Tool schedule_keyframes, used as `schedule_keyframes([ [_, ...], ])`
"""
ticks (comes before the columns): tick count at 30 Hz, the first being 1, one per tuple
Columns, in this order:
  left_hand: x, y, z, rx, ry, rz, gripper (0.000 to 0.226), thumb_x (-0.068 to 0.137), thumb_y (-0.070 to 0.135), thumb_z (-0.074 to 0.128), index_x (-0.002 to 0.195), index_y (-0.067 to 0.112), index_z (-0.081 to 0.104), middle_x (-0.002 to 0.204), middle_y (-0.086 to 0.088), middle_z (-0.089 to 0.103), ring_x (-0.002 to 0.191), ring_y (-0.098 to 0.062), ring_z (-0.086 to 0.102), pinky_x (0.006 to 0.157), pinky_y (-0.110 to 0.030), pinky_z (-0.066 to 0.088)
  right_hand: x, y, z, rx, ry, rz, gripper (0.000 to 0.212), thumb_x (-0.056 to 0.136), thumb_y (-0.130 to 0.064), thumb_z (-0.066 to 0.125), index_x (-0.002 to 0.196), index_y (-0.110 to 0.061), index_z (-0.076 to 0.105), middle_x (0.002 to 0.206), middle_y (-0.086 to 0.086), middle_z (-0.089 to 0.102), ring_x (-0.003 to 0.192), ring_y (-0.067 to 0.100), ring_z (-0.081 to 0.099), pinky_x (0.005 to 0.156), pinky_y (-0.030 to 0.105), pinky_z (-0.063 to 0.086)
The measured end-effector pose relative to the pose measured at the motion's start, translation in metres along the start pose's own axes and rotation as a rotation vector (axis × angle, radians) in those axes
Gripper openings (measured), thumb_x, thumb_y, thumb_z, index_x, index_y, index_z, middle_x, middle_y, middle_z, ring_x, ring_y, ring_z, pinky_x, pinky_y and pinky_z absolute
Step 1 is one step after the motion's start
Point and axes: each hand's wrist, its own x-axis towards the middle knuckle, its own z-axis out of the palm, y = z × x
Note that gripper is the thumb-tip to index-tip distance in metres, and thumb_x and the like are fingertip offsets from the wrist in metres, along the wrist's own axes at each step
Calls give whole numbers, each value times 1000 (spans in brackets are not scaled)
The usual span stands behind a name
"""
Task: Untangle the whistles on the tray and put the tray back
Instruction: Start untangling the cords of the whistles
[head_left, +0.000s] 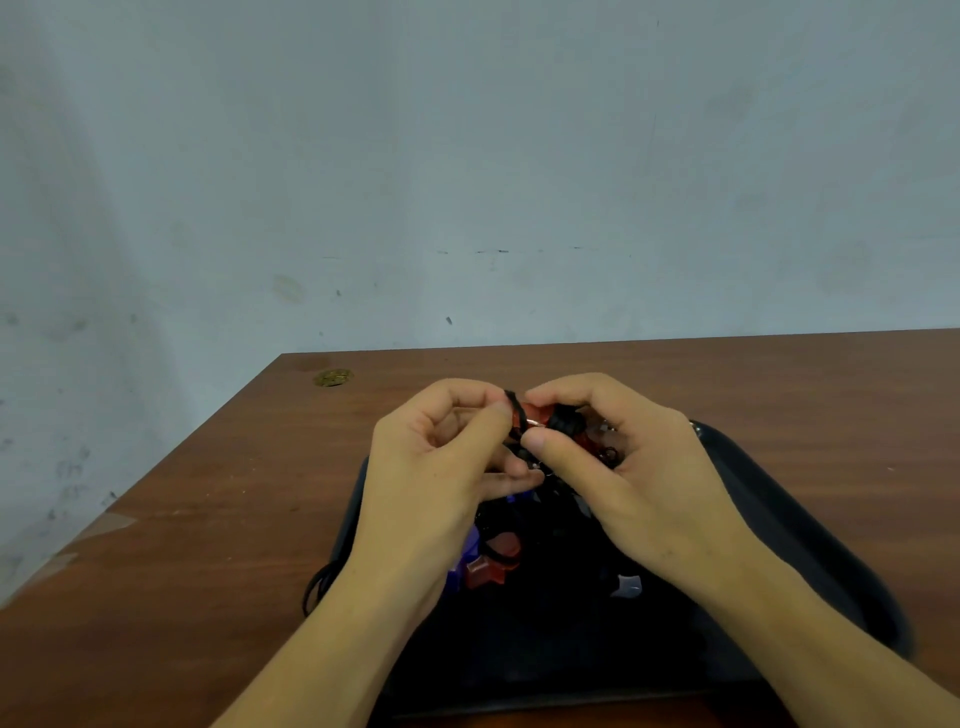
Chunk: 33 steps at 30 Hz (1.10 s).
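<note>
A black tray (810, 525) lies on the brown wooden table (218, 499) in front of me. Both hands are raised over its far part. My left hand (441, 467) pinches a black cord (511, 402) between thumb and fingers. My right hand (623, 462) grips a red whistle (537, 415) wound in black cord. Below the hands, on the tray, lie another red whistle (493, 564), a purple whistle (462, 551) partly hidden by my left wrist, and a pale one (626, 586), with tangled black cords among them.
A loop of black cord (314, 590) hangs over the tray's left edge onto the table. A small round brass fitting (333, 378) sits near the table's far left corner. A pale grey wall (467, 171) stands behind the table.
</note>
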Motion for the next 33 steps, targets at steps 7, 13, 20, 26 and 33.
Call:
schedule_keyframes([
  [7, -3, 1, 1, -9, -124, -113, 15, 95, 10, 59, 93, 7, 73, 90, -15, 67, 78, -23, 66, 69, -46, 62, -1, -2, -1, 134, 42, 59, 19, 87, -22, 74, 104, -30, 73, 99, -13, 72, 96, 12, 70, 84, 31, 58],
  [13, -3, -3, 1, 69, -71, 7, 13, 95, 13, 62, 98, 11, 74, 79, -7, 70, 72, -18, 64, 66, -41, 63, -1, -5, 11, 158, 62, 130, 23, 97, -21, 60, 113, -35, 67, 106, -17, 71, 103, 2, 67, 91, 28, 57],
  [20, -5, -7, 4, 149, -46, 94, 13, 91, 15, 68, 102, 15, 75, 83, -5, 73, 74, -18, 68, 63, -41, 62, -2, -9, 16, 391, 92, 253, 31, 103, -13, 50, 125, -26, 68, 117, -15, 72, 112, 6, 68, 98, 36, 56],
  [26, -5, -15, 4, 494, 50, 390, 17, 88, 21, 75, 102, 31, 73, 99, 10, 68, 90, -17, 67, 73, -39, 58, -1, -12, 19, 566, 88, 348, 37, 106, -7, 43, 127, -24, 68, 117, -6, 73, 110, 10, 70, 95, 33, 57],
  [33, -7, -15, 7, 779, 45, 427, 37, 83, 43, 68, 119, 37, 66, 97, 14, 69, 89, -5, 66, 75, -31, 57, -1, -13, 19, 670, 137, 407, 32, 107, -12, 43, 115, -21, 72, 108, 1, 76, 102, 18, 73, 95, 41, 57],
])
